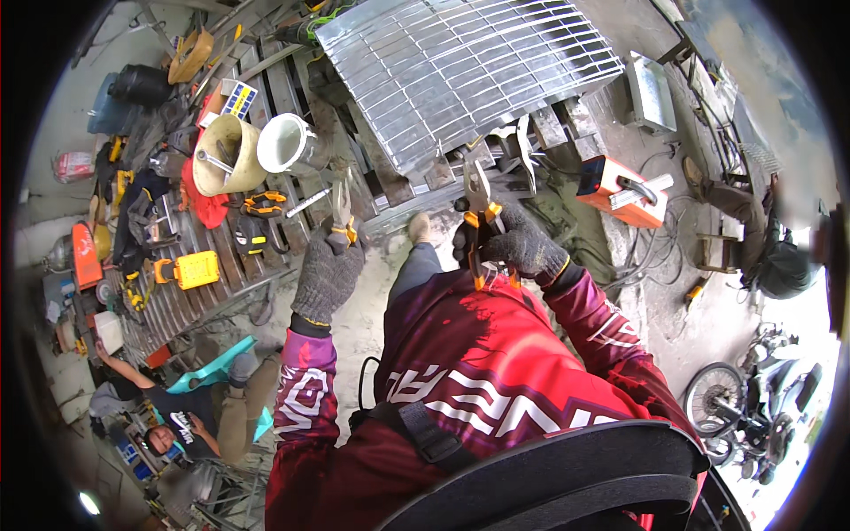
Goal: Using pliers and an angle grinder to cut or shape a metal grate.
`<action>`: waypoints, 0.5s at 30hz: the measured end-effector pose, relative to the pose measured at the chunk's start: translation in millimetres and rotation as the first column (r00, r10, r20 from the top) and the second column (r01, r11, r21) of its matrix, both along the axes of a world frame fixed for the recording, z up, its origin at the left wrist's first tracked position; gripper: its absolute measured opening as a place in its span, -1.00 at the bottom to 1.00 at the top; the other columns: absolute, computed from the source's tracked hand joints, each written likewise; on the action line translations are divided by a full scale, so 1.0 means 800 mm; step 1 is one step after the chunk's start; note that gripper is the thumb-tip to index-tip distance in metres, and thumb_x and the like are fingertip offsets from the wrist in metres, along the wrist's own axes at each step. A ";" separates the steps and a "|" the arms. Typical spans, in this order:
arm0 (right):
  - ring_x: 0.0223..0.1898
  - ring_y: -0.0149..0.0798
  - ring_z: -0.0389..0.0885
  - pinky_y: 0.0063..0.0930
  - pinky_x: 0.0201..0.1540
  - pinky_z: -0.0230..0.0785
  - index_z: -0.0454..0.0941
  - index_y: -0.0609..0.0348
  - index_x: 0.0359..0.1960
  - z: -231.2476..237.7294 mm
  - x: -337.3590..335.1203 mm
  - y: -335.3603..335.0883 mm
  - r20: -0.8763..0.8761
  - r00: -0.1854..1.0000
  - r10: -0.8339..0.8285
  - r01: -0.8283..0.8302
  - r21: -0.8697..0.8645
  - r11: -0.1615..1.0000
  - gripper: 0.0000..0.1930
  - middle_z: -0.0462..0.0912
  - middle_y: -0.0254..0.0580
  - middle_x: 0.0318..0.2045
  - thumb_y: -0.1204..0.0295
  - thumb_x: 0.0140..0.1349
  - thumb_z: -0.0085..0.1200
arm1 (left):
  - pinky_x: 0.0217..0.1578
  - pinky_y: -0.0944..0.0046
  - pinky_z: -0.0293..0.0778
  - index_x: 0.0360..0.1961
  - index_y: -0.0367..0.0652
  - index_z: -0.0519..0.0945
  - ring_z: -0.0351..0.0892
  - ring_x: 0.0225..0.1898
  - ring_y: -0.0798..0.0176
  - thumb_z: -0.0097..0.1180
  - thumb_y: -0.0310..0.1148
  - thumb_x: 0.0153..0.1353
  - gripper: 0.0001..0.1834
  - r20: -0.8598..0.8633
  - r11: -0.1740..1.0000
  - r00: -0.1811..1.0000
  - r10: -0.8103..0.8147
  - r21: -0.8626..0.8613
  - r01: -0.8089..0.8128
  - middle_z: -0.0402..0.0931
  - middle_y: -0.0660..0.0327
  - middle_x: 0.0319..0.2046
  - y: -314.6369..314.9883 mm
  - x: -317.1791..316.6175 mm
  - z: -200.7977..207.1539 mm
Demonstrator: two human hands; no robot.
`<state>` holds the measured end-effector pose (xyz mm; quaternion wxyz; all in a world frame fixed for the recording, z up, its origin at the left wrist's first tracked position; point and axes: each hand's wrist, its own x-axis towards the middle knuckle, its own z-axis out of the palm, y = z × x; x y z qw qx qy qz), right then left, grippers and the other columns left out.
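Observation:
My left hand (329, 276), in a grey knit glove, is closed around a pair of pliers (342, 202); the metal jaws point away from me and part of the orange and black handle shows. Held in my right hand (524, 245), also gloved, is a second pair of pliers (478, 188), jaws up and slightly parted, its orange and black handles reaching below the fist. Both tools are apart from the wire grid (469, 75), which lies with sheet metal on the slatted bench ahead. A metal clamp-like tool (526, 152) rests at the grid's near edge.
Left on the bench (232, 270) are a beige bucket (205, 173), a white bucket (282, 146), a yellow tool (197, 270) and more pliers (264, 204). An orange welding machine (611, 188) with cables stands right. One person (190, 416) is at lower left, another (753, 212) far right. A motorcycle (753, 398) stands lower right.

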<state>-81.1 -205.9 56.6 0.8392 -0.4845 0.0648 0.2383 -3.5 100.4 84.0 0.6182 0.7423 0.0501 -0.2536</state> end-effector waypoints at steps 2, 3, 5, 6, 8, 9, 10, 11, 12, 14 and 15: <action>-0.08 -0.16 0.67 -0.30 0.00 0.54 0.38 0.28 0.21 -0.002 0.004 0.009 0.012 0.999 0.030 -0.032 0.254 0.967 -0.38 0.66 -0.04 -0.11 0.61 0.00 0.14 | -0.28 0.28 0.48 -0.10 -0.27 0.54 0.55 -0.33 0.32 0.10 -0.51 0.15 -0.74 0.234 0.941 0.954 -0.188 0.321 0.107 0.57 0.19 -0.33 -0.007 0.023 0.030; -0.08 -0.09 0.67 -0.26 0.00 0.55 0.41 0.27 0.17 -0.032 0.005 0.023 0.029 0.999 0.019 -0.031 0.483 0.875 -0.41 0.65 -0.04 -0.09 0.57 0.01 0.17 | -0.29 0.26 0.48 -0.06 -0.28 0.54 0.54 -0.35 0.31 0.11 -0.50 0.16 -0.71 0.320 0.868 0.895 -0.312 0.478 0.132 0.57 0.18 -0.33 -0.013 0.039 0.046; -0.12 0.00 0.67 -0.23 -0.03 0.53 0.52 0.15 0.07 0.011 0.003 0.033 0.605 0.775 -0.180 0.108 0.154 0.982 -0.52 0.64 0.00 -0.11 0.53 0.02 0.21 | -0.21 0.16 0.50 0.05 -0.30 0.49 0.58 -0.29 0.14 0.16 -0.45 0.13 -0.58 0.287 0.757 0.868 -0.406 0.638 0.143 0.57 0.07 -0.28 -0.021 0.069 0.058; -0.12 0.00 0.67 -0.23 -0.03 0.53 0.52 0.15 0.07 -0.033 -0.002 0.045 0.608 0.764 -0.216 0.139 0.172 0.975 -0.52 0.64 0.00 -0.11 0.53 0.02 0.21 | -0.17 0.09 0.49 0.08 -0.29 0.47 0.57 -0.25 0.05 0.18 -0.42 0.12 -0.53 0.426 0.710 0.743 -0.516 0.698 0.093 0.57 0.02 -0.24 -0.020 0.083 0.059; -0.15 0.09 0.64 -0.17 -0.09 0.50 0.61 0.00 -0.07 -0.156 -0.010 0.083 0.342 0.928 -0.149 0.091 0.180 0.979 -0.63 0.63 0.03 -0.18 0.50 0.02 0.27 | -0.11 -0.05 0.46 0.06 -0.29 0.43 0.52 -0.20 -0.17 0.20 -0.38 0.08 -0.50 0.573 0.649 0.477 -0.667 0.761 -0.007 0.53 -0.05 -0.20 -0.015 0.117 0.043; -0.15 0.09 0.64 -0.17 -0.09 0.50 0.61 0.00 -0.07 -0.145 -0.008 0.089 0.343 0.921 -0.184 0.121 0.197 0.973 -0.63 0.63 0.03 -0.18 0.50 0.02 0.27 | -0.11 -0.05 0.46 0.06 -0.29 0.43 0.52 -0.20 -0.17 0.20 -0.38 0.08 -0.50 0.564 0.636 0.452 -0.691 0.771 0.010 0.53 -0.05 -0.20 -0.015 0.126 0.040; -0.21 -0.10 0.62 -0.28 -0.14 0.49 0.59 0.14 -0.13 -0.107 -0.007 0.085 0.540 0.818 -0.199 0.260 -0.038 0.965 -0.69 0.62 -0.11 -0.23 0.49 0.03 0.22 | -0.12 -0.03 0.46 0.01 -0.30 0.43 0.53 -0.21 -0.12 0.21 -0.37 0.06 -0.53 0.443 0.650 0.647 -0.620 0.752 0.108 0.52 -0.02 -0.24 -0.020 0.137 0.034; -0.28 -0.29 0.61 -0.40 -0.19 0.47 0.57 0.27 -0.19 -0.059 -0.006 0.079 0.706 0.694 -0.141 0.420 -0.238 0.876 -0.73 0.61 -0.25 -0.28 0.48 0.03 0.17 | -0.13 0.00 0.47 -0.05 -0.30 0.42 0.53 -0.21 -0.08 0.21 -0.37 0.05 -0.56 0.277 0.667 0.804 -0.526 0.721 0.188 0.51 0.01 -0.27 -0.020 0.147 0.032; -0.30 -0.37 0.60 -0.46 -0.23 0.47 0.56 0.26 -0.21 0.003 -0.010 0.080 0.165 0.948 -0.273 0.292 -0.109 0.950 -0.72 0.58 -0.30 -0.35 0.43 0.05 0.23 | -0.51 0.32 0.44 -0.08 -0.18 0.35 0.48 -0.49 0.35 0.20 -0.45 0.12 -0.63 0.329 0.799 0.795 -0.510 0.524 0.296 0.42 0.24 -0.44 -0.008 0.167 0.002; -0.32 -0.40 0.60 -0.48 -0.29 0.48 0.56 0.27 -0.16 -0.033 -0.006 0.093 -0.049 0.932 -0.359 0.362 0.197 0.911 -0.71 0.60 -0.26 -0.35 0.46 0.06 0.21 | -0.59 0.35 0.39 -0.12 -0.16 0.34 0.44 -0.56 0.36 0.18 -0.45 0.11 -0.66 0.247 0.846 0.871 -0.424 0.451 0.283 0.41 0.25 -0.49 -0.036 0.167 0.008; -0.40 -0.38 0.62 -0.47 -0.33 0.49 0.57 0.28 -0.18 -0.016 -0.008 0.092 -0.053 0.918 -0.393 0.396 0.080 0.915 -0.71 0.61 -0.23 -0.41 0.48 0.03 0.21 | -0.67 0.38 0.34 -0.15 -0.14 0.34 0.40 -0.63 0.36 0.16 -0.45 0.10 -0.68 0.153 0.899 0.948 -0.279 0.388 0.203 0.40 0.25 -0.54 -0.050 0.159 0.014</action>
